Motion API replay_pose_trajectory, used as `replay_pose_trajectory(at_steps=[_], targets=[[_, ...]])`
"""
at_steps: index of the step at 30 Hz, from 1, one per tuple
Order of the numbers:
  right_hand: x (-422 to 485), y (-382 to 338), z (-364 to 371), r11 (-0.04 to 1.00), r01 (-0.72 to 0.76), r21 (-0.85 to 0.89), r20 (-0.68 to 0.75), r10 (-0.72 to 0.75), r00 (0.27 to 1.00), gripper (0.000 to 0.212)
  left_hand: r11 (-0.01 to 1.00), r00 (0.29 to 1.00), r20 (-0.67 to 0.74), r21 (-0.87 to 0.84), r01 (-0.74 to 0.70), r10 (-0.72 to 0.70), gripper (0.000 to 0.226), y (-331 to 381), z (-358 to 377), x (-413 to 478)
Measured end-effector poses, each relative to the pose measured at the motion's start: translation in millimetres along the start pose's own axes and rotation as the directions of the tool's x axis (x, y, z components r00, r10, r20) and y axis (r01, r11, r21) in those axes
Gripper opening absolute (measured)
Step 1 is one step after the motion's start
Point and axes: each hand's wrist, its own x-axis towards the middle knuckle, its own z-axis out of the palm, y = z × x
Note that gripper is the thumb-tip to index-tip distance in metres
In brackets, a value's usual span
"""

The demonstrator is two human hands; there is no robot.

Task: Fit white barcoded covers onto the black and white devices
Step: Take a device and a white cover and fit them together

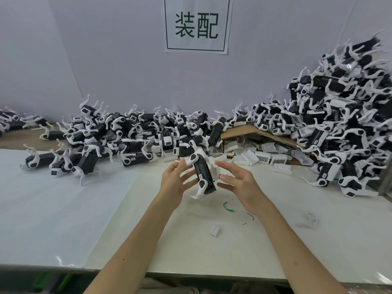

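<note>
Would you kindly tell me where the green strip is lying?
Head view: the green strip lies on the table, just below the right hand.

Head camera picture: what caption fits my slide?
Left hand and right hand steady a black and white device over the table, a heap of devices behind.

At the centre of the frame, the left hand (176,184) and the right hand (238,183) flanked a black and white device (204,176), fingers spread and mostly straight. A white cover (215,172) sat against its right side. Behind, a heap of devices (331,124) crossed the desk (275,251), rising at upper right, where loose covers (264,157) lay under torn cardboard (237,129).
</note>
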Motion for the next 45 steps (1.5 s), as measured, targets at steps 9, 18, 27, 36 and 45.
replay_pose_trajectory(at_steps=[9,18,27,36,45], targets=[[2.6,4.7,-3.5,0.999,-0.020,0.049,0.052,0.017,0.999,0.032,1.000,1.000,-0.014,0.015,0.006,-0.006,0.025,-0.3,4.0,-3.2],[2.6,1.7,-4.9,0.998,0.046,0.054,-0.069,-0.042,0.997,0.023,1.000,0.985,0.173,0.017,-0.001,-0.002,0.023,0.2,7.2,-5.4],[2.0,0.3,-1.5,0.997,0.000,0.073,-0.075,0.006,0.997,0.031,1.000,0.976,0.216,-0.005,0.019,-0.018,0.013,-0.7,8.4,-7.4],[-4.6,-0.1,10.3,0.987,-0.138,-0.087,0.168,0.151,0.974,0.052,0.994,0.973,0.230,-0.096,0.057,-0.034,0.031,-0.8,10.5,-9.5],[-6.4,-0.9,16.5,0.985,-0.156,-0.070,0.087,0.162,0.983,0.055,0.955,0.977,0.188,0.293,0.044,-0.102,0.050,-8.0,9.9,-7.3]])
